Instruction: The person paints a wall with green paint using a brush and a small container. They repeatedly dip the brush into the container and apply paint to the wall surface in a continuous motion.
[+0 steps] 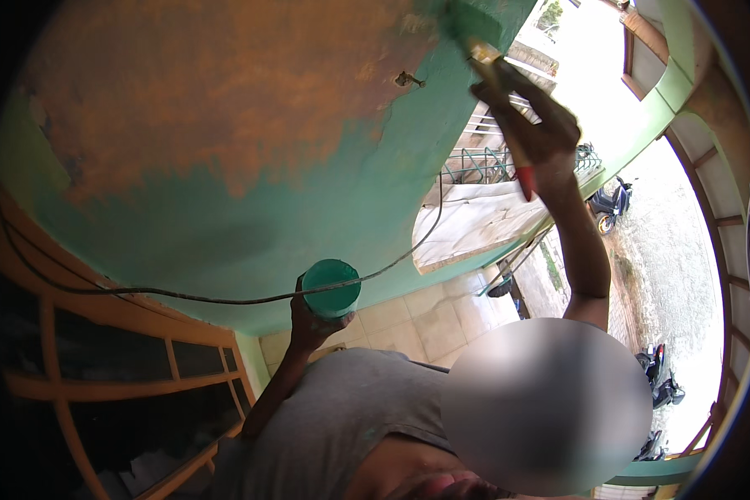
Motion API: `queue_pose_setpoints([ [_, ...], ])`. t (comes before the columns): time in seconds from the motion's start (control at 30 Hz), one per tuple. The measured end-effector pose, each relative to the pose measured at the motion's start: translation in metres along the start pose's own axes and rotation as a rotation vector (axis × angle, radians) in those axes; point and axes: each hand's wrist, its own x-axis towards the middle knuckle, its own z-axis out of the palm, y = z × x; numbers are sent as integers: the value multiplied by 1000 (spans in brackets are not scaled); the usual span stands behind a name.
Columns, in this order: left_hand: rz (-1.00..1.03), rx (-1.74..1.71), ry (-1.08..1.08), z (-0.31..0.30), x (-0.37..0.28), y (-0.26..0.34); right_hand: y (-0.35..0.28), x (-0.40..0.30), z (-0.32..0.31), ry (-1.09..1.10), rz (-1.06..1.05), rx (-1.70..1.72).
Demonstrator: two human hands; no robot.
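My right hand (540,125), raised at the upper right, grips a paintbrush (489,59) with a red-tipped handle. The brush's bristles are blurred and lie at the green part of the wall (300,212), near its edge. Orange-brown colour covers much of the wall's upper part, with an uneven border against the green. Lower down, my left hand (315,328) holds a round container of green paint (331,290) from below and the side. A dark cable (244,301) hangs in a curve and crosses the view over the container's mouth.
Orange-framed dark windows (144,381) stand at the lower left. A small hole with a fixing (406,79) shows in the wall. To the right are a pale sheet-covered ledge (462,219), a green wire rack (481,164) and a motorbike (611,205) outside. Floor tiles (419,315) lie below.
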Motion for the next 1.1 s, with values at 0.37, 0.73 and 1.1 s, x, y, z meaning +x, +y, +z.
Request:
queue_pose_setpoints([
  [0.37, 49, -21, -10, 0, 10, 22, 66, 68, -38, -339, 299, 611],
  [0.73, 4, -31, 24, 1, 8, 24, 21, -3, -31, -380, 302, 512],
  [1.1, 11, 12, -4, 0, 10, 23, 84, 55, -9, -282, 469, 694],
])
